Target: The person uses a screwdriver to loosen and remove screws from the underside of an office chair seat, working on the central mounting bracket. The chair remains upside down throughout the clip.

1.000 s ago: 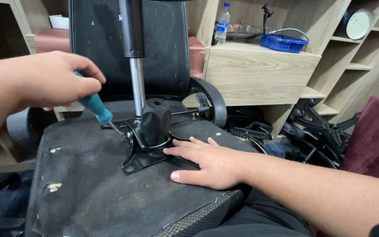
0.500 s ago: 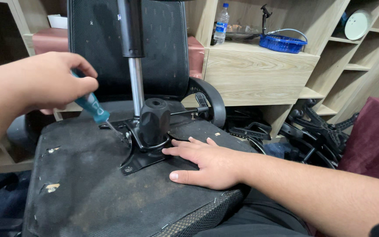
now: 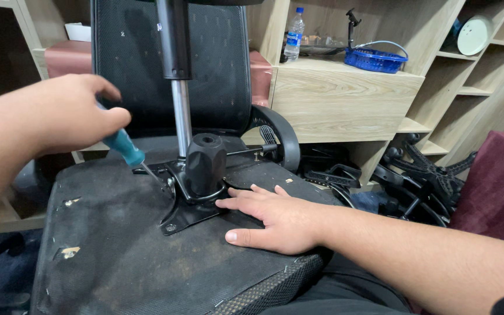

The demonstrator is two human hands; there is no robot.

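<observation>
The left hand (image 3: 68,114) is closed around a teal-handled screwdriver (image 3: 125,147), whose tip meets the black metal plate (image 3: 185,210) on the upturned chair seat (image 3: 118,256). The screw under the tip is too small to make out. Right of the black knob (image 3: 205,163), the right hand (image 3: 278,219) lies flat and open on the seat near its edge, holding nothing. On the far counter a blue basket (image 3: 376,59) has contents that cannot be made out.

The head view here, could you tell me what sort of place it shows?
Probably a furniture repair or assembly workshop. An office chair seat lies upside down with its metal mounting plate exposed, the left hand holds a screwdriver to it, and loose chair bases are piled by wooden shelving.
</observation>
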